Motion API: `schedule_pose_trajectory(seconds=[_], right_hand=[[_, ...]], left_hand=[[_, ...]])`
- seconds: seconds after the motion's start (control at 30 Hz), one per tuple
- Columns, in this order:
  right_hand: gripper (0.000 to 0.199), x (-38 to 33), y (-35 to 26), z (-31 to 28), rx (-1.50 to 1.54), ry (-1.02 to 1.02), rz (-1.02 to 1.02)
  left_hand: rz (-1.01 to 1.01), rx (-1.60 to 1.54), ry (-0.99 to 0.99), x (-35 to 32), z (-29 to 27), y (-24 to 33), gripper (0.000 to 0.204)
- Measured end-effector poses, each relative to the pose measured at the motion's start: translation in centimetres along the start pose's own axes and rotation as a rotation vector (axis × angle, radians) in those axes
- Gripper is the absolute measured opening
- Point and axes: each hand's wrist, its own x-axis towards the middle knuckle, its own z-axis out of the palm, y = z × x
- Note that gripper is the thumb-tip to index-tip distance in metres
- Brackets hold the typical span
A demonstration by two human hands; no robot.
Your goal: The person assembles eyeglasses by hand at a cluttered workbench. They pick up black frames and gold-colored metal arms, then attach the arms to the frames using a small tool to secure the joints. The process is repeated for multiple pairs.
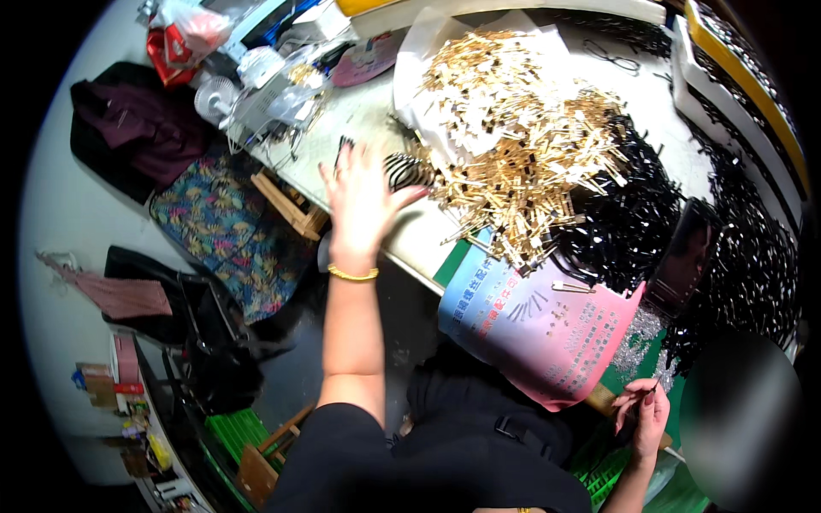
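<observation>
- While the left hand (359,201) reached out over the pale, cluttered desk (368,120), its grip was spread wide, fingers fanned and palm down, closed on nothing.
- Just beyond its fingertips, touching or nearly touching the thumb side, lay a small black-and-white striped comb-like clip (407,169); whether the fingers actually rested on it could not be told.
- That striped clip lay to the right of the left hand, at the near edge of a big heap of thin gold-coloured metal strips (522,145), with its long axis running roughly across the view, from the hand toward the heap.
- The heap sat on crumpled white paper (428,60), and right of it spread a mass of small black plastic pieces (633,214).
- The right hand (646,415) was low and close to the body, well apart from the clip, its grip pressed together, pinching a thin dark sliver (655,389) between thumb and fingertips.
- Between the two hands hung a pink-and-blue printed sheet (539,325), draped over the desk edge.
- So the left hand was by far the nearer to the clip and the gold heap; the right was nearer to a patch of tiny clear bits (637,342).
</observation>
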Motion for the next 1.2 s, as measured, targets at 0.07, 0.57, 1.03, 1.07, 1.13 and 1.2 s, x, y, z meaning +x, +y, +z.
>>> schedule_pose_trajectory(seconds=[0.07,0.57,1.03,1.07,1.13,1.2], right_hand=[[0.046,0.2,-0.2,0.4,0.005,-0.013,-0.034],[0.025,2.5,1.6,1.3,0.268,-0.129,-0.336],[0.038,2.1,1.4,0.8,0.408,-0.113,-0.104],[0.035,2.0,1.0,0.6,0.412,-0.129,-0.067],[0.032,2.2,0.0,0.5,0.516,-0.132,-0.065],[0.03,2.2,-0.3,0.2,0.384,-0.094,0.028]], left_hand=[[-0.044,-0.128,-0.385,-0.5,-0.8,-2.5,0.059],[0.728,-1.233,-0.025,-0.7,-20.7,28.2,0.056],[1.201,-0.934,-0.271,-22.4,-25.3,76.3,0.059],[1.206,-0.859,-0.348,-22.4,-25.5,76.5,0.061],[1.208,-0.973,-0.429,-20.5,-26.2,74.8,0.066],[1.219,-1.065,-0.308,-17.3,-27.6,70.5,0.059]])
